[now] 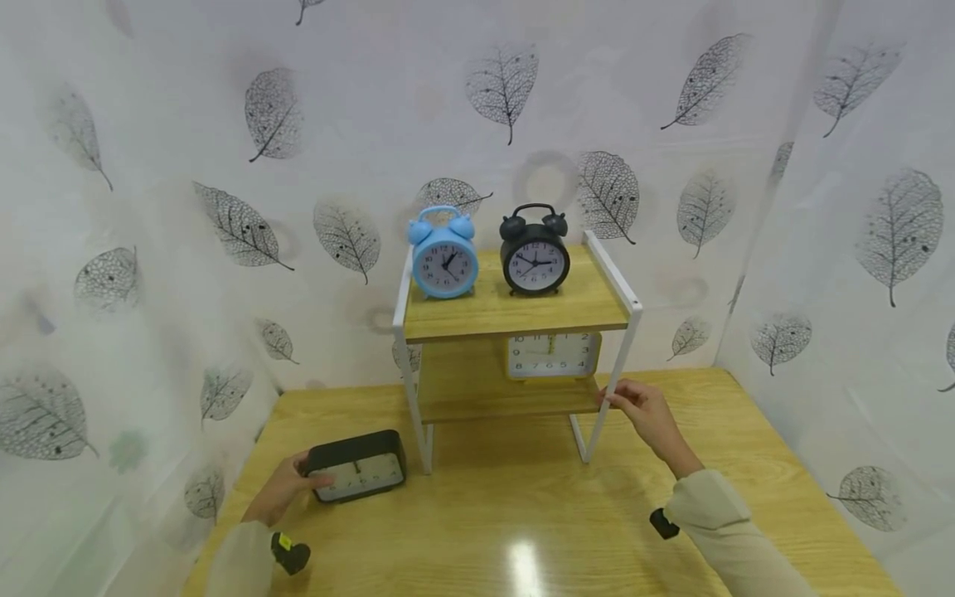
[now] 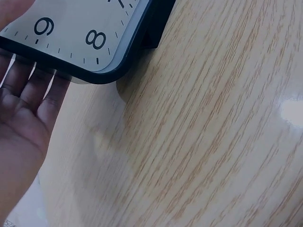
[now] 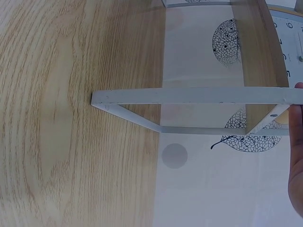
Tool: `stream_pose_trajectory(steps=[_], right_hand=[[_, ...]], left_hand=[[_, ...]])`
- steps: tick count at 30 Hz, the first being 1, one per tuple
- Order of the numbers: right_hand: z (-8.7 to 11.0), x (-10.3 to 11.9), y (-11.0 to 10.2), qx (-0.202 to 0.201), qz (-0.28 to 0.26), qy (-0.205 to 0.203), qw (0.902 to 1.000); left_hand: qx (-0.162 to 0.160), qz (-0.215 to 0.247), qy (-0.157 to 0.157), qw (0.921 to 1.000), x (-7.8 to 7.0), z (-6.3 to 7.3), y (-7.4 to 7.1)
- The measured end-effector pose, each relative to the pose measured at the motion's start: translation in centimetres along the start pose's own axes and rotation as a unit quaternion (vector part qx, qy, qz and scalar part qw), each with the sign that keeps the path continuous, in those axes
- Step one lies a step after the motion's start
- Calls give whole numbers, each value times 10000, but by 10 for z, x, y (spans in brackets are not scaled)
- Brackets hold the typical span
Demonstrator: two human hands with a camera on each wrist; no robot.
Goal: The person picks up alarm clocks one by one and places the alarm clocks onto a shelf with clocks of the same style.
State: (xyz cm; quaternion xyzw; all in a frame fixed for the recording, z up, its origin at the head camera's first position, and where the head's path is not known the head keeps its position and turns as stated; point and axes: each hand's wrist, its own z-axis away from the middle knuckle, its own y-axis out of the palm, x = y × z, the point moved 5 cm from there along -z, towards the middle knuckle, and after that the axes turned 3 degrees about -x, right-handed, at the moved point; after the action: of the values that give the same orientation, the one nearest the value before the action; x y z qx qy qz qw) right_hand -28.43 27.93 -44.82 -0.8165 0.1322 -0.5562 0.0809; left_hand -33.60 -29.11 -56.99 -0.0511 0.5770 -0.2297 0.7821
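Observation:
My left hand (image 1: 283, 489) grips a black rectangular desk clock (image 1: 358, 466) by its left end, thumb over the white face and fingers behind. In the left wrist view the clock's face (image 2: 71, 42) is partly cut off, and its lower edge is close to the table. A small two-tier shelf (image 1: 515, 315) with white metal legs and wooden boards stands at the middle. At its right front post my right hand (image 1: 647, 414) pinches the white frame (image 3: 189, 96) level with the lower board; the right wrist view shows only part of that hand.
On the top board stand a blue twin-bell alarm clock (image 1: 445, 264) and a black twin-bell alarm clock (image 1: 535, 261). A yellow-rimmed rectangular clock (image 1: 554, 356) sits on the lower board's right side. Leaf-patterned sheeting (image 1: 343, 108) hangs behind the wooden table (image 1: 477, 514).

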Motion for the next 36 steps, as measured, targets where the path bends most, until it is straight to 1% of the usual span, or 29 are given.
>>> stream_pose_trajectory(steps=[5, 10, 16, 24, 31, 36], right_hand=[[1, 1, 0, -12, -4, -67, 10000], [0, 3, -1, -78, -20, -106, 9999], [0, 4, -1, -102, -33, -112, 9999], [-1, 3, 0, -104, -16, -55, 9999], [-1, 1, 1, -63, -77, 0, 10000], [0, 1, 1, -69, -26, -25, 10000]], left_hand=[[-85, 31, 308, 9995, -4, 1, 0], [-360, -49, 617, 9974, -10, 1, -1], [-426, 212, 811, 9956, -15, 5, 0], [-540, 447, 906, 9934, -13, 7, 1], [-852, 393, 788, 9925, -8, 8, -2], [-710, 318, 780, 9939, -8, 9, -3]])
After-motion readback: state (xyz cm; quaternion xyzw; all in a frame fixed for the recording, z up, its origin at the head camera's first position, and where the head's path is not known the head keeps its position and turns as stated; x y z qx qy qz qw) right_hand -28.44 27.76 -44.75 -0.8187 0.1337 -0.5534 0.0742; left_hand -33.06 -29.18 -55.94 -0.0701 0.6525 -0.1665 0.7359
